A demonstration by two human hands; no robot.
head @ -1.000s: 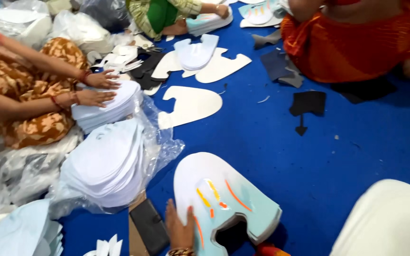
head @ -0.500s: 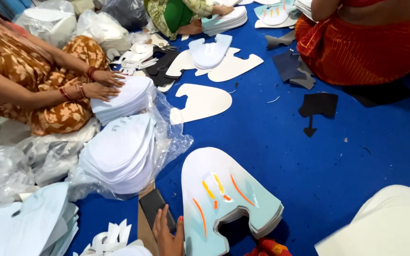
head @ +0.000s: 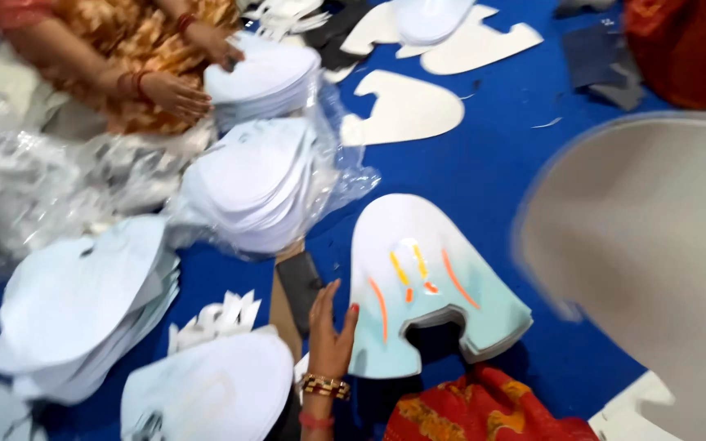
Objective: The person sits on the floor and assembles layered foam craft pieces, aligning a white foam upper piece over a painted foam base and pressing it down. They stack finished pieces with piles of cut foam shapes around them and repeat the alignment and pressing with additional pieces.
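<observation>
Head view, left hand: left hand (head: 330, 339) rises from the bottom edge with fingers spread and loose, grasping nothing; fingertips reach the left edge of the printed stack, and bangles circle the wrist
Right hand: not visible; a large blurred pale sheet (head: 647, 261) fills the right side, and I cannot tell what holds it or how
Printed stack: pale blue and white shoe-upper pieces (head: 426, 286) lie flat on the blue mat (head: 492, 171) just right of the left hand, rounded end away from the camera, notch toward it, with orange and yellow streaks on the top piece
Beside the hand: a dark flat rectangular object (head: 300, 282) lies on a brown strip, touching or nearly touching the fingers on their left
Near pile: a white rounded pile (head: 206, 392) sits at the bottom, left of the wrist, with small white offcuts (head: 218, 314) above it
Bagged pieces: a stack of white cut pieces in clear plastic (head: 255, 188) lies beyond the dark object
Left pile: a fanned white pile (head: 83, 302) rests at the left edge
Co-worker: another person in orange patterned cloth has both hands (head: 177, 94) on a further white stack (head: 267, 77)
Far mat: a single white cut piece (head: 406, 110) lies alone, more pieces beyond it
Foreground: red patterned cloth (head: 475, 408) covers the bottom middle
</observation>
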